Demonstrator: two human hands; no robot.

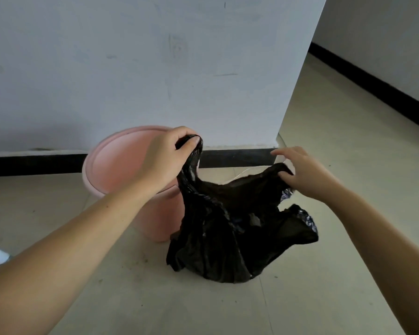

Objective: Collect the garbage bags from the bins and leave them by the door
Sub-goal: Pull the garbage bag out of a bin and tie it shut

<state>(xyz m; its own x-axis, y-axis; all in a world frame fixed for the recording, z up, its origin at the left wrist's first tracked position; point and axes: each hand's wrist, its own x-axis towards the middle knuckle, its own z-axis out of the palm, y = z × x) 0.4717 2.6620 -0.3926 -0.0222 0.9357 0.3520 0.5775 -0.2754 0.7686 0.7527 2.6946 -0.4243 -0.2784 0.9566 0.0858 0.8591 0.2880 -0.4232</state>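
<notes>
**Bag out of the bin, mouth being gathered**

The black bag (240, 228) sat on the floor just right of the pink bin (121, 165), touching its side. The left hand (165, 155) gripped one handle, fingers curled round it. The right hand (300, 172) pinched the opposite edge, other fingers loose. The step looked like closing the bag; next would likely be bringing both handles together for carrying.

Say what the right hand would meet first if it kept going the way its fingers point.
The right hand points up-left, its fingers already on the bag rim. Past that, it would probably meet the black skirting at the wall's foot, though depth is unclear.
</notes>
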